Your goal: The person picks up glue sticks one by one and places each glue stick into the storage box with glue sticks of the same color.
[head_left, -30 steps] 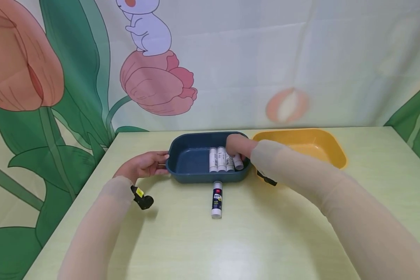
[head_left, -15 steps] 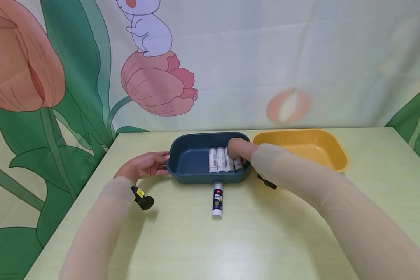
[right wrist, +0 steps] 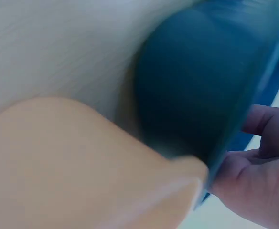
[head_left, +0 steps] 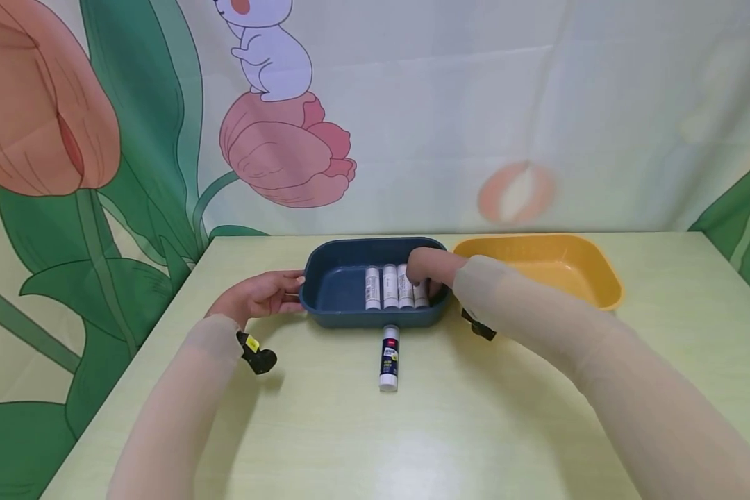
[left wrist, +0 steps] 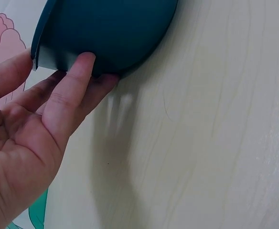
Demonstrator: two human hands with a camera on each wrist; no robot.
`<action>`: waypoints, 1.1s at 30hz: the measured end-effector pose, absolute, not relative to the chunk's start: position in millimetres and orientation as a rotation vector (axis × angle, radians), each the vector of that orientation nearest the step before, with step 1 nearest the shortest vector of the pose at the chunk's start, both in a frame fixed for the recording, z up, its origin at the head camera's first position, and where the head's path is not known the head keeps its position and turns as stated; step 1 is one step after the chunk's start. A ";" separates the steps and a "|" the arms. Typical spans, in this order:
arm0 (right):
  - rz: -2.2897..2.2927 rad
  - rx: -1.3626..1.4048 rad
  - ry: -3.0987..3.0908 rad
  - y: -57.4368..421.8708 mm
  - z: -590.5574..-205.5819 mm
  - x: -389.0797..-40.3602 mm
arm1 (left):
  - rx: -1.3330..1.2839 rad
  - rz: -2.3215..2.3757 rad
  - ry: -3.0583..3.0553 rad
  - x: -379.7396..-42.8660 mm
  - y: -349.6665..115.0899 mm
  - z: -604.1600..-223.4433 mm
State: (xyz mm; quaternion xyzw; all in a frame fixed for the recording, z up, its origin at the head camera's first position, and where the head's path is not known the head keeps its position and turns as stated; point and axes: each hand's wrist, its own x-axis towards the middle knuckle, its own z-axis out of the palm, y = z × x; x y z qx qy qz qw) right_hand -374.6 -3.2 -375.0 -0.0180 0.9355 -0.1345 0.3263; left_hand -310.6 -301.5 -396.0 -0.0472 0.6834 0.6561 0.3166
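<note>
A blue tray (head_left: 340,318) stands at the back of the table, with several white glue sticks (head_left: 373,288) lying side by side in its right half. My left hand (head_left: 259,295) holds the tray's left end. In the left wrist view its thumb meets the rim, and its fingers press the outer wall. My right hand (head_left: 434,267) reaches over the right rim, bent down onto the rightmost sticks; its fingertips are hidden, so whether they pinch a stick does not show. Another glue stick (head_left: 389,360), dark-labelled with white ends, lies in front of the tray.
A yellow tray (head_left: 606,281) stands right of the blue one, partly behind the right forearm. A cloth printed with flowers and a rabbit (head_left: 275,62) hangs behind the table (head_left: 325,430). Small black wrist cameras sit under both wrists.
The glue sticks in the blue tray have shifted left, and a gap has opened beside the leftmost. The rightmost stick now lies straighter. My left hand keeps its place.
</note>
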 end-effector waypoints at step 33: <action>-1.361 -0.500 2.482 124.6 -251.5 -245.1 | -0.197 1.740 1.817 -310.4 -299.4 -394.4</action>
